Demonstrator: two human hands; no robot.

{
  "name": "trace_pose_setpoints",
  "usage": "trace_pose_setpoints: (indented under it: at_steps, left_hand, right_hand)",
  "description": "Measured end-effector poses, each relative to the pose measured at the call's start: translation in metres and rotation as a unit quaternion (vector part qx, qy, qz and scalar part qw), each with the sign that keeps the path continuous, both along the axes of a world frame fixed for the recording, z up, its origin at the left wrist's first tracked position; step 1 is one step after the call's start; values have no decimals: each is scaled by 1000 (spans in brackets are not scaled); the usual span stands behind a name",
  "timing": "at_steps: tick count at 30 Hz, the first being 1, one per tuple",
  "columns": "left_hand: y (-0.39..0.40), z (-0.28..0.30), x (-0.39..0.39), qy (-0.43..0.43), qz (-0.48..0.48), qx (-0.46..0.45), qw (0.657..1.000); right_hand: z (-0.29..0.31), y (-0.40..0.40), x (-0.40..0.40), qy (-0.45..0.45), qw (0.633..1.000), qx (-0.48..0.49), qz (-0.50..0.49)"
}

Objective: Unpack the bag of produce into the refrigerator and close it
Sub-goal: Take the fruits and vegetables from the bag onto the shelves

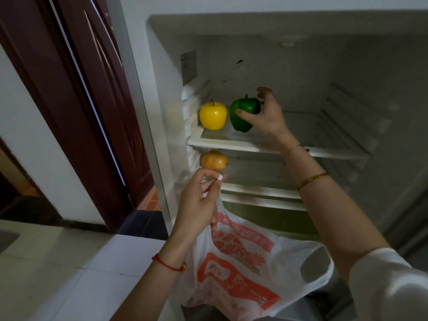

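Green pepper (pixel 245 113), gripped by the right hand (pixel 266 114), sits beside a yellow apple (pixel 213 116) on the open fridge's upper shelf (pixel 234 142), while the left hand (pixel 201 200) pinches the white-and-orange bag's (pixel 240 260) handle below, near a potato (pixel 213 161).

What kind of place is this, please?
Probably a home kitchen: an open fridge with a yellow apple on its shelf, a tiled floor, and a wooden door beside it.
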State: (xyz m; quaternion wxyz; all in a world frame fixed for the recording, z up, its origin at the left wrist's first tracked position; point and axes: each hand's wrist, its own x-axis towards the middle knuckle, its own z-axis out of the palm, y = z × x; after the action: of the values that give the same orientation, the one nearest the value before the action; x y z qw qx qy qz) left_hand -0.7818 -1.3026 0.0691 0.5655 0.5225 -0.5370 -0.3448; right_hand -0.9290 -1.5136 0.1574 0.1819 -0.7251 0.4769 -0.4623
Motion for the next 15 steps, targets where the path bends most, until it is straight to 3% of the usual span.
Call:
trace_pose_setpoints:
  at_steps: [6, 11, 15]
  left_hand:
    - [16, 0, 2, -11, -6, 4, 1000]
    - [38, -4, 4, -25, -11, -2, 1000]
    - [56, -6, 6, -45, -21, -17, 999]
  right_hand:
    - [1, 47, -13, -36, 996, -75, -39]
    - [-41, 111, -18, -66, 977, -192, -69]
    - [-89, 161, -17, -45, 988, -142, -44]
